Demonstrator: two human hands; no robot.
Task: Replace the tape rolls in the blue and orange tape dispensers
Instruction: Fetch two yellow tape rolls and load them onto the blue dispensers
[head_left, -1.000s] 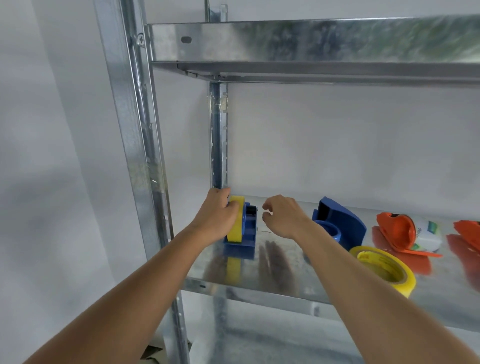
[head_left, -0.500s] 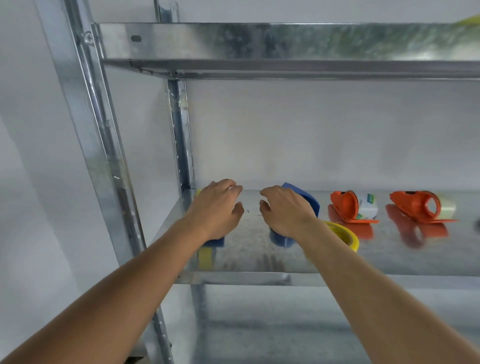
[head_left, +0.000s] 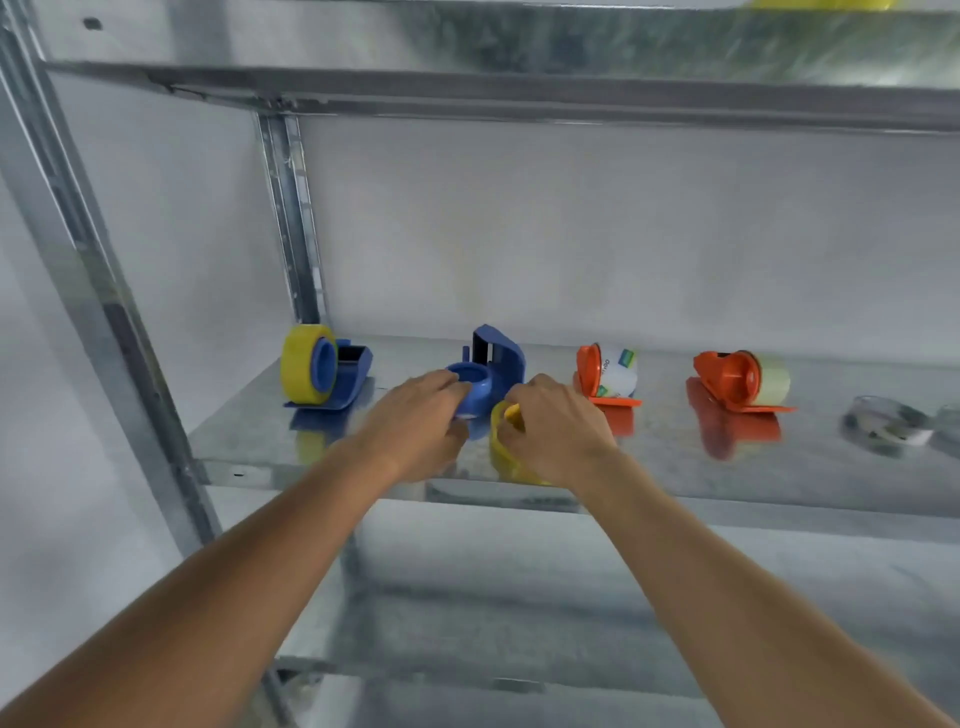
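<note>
While both forearms reach over the galvanized shelf (head_left: 249, 441), the left hand (head_left: 415, 421) grips the empty blue dispenser (head_left: 491, 369), the right hand (head_left: 558, 428) holds a yellow tape roll (head_left: 501, 439) beside it, orange dispensers (head_left: 605, 376) further right.

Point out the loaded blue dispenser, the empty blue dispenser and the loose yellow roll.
loaded blue dispenser (head_left: 358, 371), head view, base.
empty blue dispenser (head_left: 506, 358), head view, curved body.
loose yellow roll (head_left: 500, 441), head view, left rim.

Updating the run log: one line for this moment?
left hand: holds empty blue dispenser | right hand: grips yellow tape roll | stage: loading
</note>
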